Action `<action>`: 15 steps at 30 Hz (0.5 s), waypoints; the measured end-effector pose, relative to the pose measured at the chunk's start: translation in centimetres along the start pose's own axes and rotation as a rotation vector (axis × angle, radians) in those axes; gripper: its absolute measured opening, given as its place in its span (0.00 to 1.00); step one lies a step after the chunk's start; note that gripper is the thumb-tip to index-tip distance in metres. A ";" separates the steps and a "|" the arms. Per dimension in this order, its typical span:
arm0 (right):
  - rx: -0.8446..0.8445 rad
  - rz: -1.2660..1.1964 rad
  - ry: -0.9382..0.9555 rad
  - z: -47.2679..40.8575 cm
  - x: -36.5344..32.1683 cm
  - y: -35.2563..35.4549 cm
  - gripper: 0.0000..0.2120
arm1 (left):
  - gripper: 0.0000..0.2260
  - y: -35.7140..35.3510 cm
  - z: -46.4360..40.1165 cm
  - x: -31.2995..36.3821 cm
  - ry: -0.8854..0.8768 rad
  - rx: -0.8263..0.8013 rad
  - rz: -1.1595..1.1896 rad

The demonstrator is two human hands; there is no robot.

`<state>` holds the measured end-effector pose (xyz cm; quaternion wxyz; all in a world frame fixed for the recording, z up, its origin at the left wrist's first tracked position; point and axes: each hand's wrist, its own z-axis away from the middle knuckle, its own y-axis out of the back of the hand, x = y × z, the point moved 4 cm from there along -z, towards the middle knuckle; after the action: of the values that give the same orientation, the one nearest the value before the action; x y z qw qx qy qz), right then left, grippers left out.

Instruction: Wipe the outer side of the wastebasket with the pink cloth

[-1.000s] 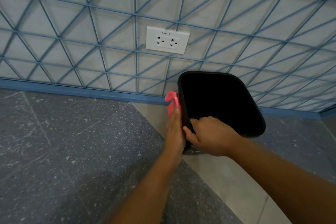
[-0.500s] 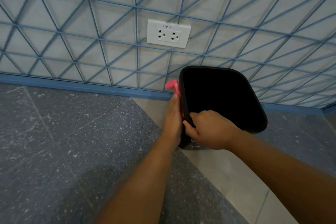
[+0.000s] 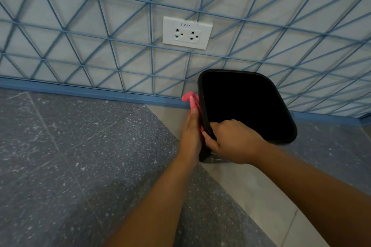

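A black plastic bin [image 3: 236, 71] stands on the floor against the wall, its dark inside facing me. My right hand [image 3: 234, 142] grips the bin's near left rim, thumb outside and fingers curled over the edge. My left hand [image 3: 191, 132] lies flat along the bin's left outer wall and presses a pink cloth [image 3: 190, 100] against it. The cloth's end sticks out beyond my fingertips.
A white double wall socket [image 3: 187, 32] sits above the bin on a pale wall covered with blue triangle lines. A blue skirting board [image 3: 80, 90] runs along the wall's foot. The floor is dark speckled stone [image 3: 80, 156] with a light grey strip [image 3: 251, 196] under the bin.
My left hand slid the pink cloth a little farther along the bin's side, then slightly back. My right hand kept its grip on the rim.
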<state>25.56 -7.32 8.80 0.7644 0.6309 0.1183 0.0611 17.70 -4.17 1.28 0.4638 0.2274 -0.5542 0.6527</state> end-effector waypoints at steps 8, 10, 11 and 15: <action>-0.012 0.021 0.041 0.0 0.0 -0.1 0.16 | 0.24 0.4 0.7 -1.4 -0.082 0.015 -0.005; -0.008 0.004 0.024 -0.1 0.0 0.0 0.16 | 0.23 0.3 -0.7 -1.0 -0.012 0.011 -0.023; -0.005 -0.003 0.017 -0.3 0.0 0.0 0.16 | 0.29 0.3 -1.5 -0.4 0.026 0.011 -0.032; -0.004 -0.013 0.008 -0.3 -0.1 0.2 0.16 | 0.32 0.1 -0.6 -0.2 -0.051 -0.016 -0.063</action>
<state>25.42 -6.98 8.91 0.7654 0.6284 0.1255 0.0588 17.81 -3.69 0.89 0.4718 0.2575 -0.5634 0.6274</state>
